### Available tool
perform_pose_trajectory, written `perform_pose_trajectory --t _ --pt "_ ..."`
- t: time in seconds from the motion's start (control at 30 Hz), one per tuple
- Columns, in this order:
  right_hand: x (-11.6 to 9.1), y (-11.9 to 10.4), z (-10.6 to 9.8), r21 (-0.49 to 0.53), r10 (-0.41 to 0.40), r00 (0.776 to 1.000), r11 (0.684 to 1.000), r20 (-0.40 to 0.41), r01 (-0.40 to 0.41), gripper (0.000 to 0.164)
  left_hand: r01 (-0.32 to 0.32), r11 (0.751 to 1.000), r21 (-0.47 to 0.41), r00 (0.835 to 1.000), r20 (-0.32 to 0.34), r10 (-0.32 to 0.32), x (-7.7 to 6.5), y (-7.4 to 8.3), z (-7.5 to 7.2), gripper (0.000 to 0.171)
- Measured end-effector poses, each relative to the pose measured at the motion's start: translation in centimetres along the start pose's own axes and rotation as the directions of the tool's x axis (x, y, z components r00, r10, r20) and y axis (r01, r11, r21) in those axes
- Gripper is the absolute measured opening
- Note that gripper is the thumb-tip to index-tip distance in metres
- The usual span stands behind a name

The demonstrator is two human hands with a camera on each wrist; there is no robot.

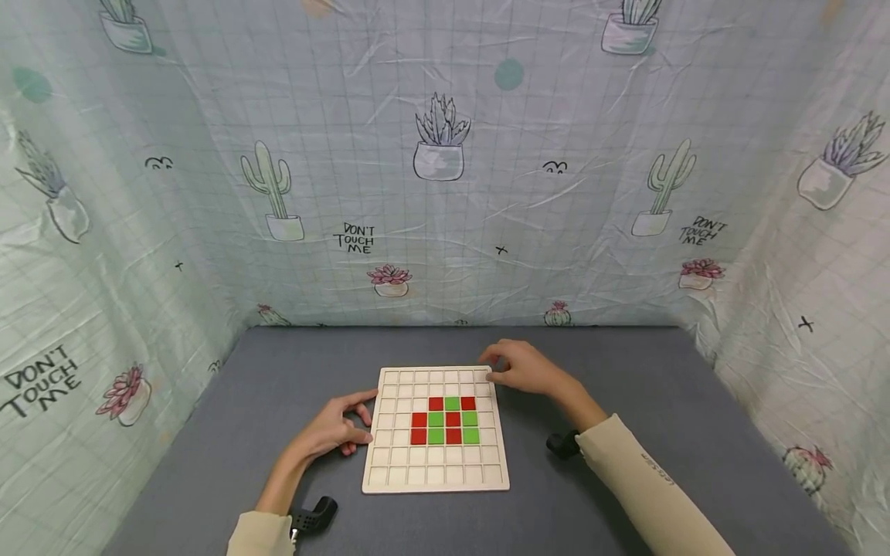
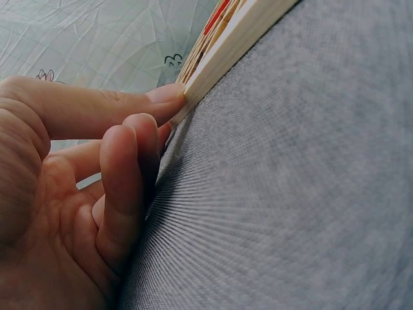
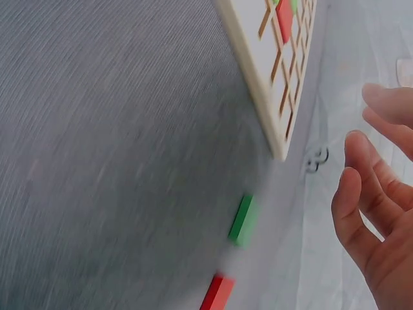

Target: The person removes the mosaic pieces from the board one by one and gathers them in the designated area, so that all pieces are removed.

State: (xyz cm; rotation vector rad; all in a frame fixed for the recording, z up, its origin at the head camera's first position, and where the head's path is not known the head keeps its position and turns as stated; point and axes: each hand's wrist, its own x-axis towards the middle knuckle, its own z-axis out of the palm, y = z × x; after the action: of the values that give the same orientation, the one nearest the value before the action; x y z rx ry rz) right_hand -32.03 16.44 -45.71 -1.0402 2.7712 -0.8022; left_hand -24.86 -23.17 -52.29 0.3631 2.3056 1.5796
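Lying in the lower middle of the head view, the board is flat on the grey surface, with red and green tiles set in a cluster of cells just right of its centre. It looks like thin, pale wood: probably light and stiff, more apt to slide on the cloth-like surface than to bend. Its edge is the place to hold or brace it, since fingers there keep off the cells. The left hand does so at the board's left side, thumb and forefinger extended and touching the edge, the other fingers bent and holding nothing. Near the board's upper right corner is the right hand, its fingers loosely curved and nothing between them; the right wrist view shows them apart from the board.

At the bottom of that view, a loose green tile and a loose red tile lie on the surface. Such tiles look small, hard and smooth, so they should weigh little and could slip from a careless pinch; opposite sides are likely the best hold. Knocking the board might unsettle the seated ones.
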Motion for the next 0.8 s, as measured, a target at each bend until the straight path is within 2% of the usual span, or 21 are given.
perform_pose_trajectory --t 0.27,0.47,0.8 --pt "1.9 -2.0 1.4 -0.013 -0.052 0.998 0.999 0.026 0.053 0.030 0.002 1.000 0.012 1.000 -0.003 -0.002 0.0 -0.1 -0.1 0.085" --pt "3.2 -3.3 2.9 -0.004 -0.063 0.995 0.998 0.072 0.063 0.029 -0.001 1.000 0.015 1.000 0.000 0.001 -0.1 -0.1 -0.1 0.085" --pt "4.0 -5.4 4.4 0.032 -0.082 0.990 0.996 0.116 0.079 0.029 0.002 1.000 0.011 1.000 0.000 -0.002 0.0 -0.1 -0.1 0.086"
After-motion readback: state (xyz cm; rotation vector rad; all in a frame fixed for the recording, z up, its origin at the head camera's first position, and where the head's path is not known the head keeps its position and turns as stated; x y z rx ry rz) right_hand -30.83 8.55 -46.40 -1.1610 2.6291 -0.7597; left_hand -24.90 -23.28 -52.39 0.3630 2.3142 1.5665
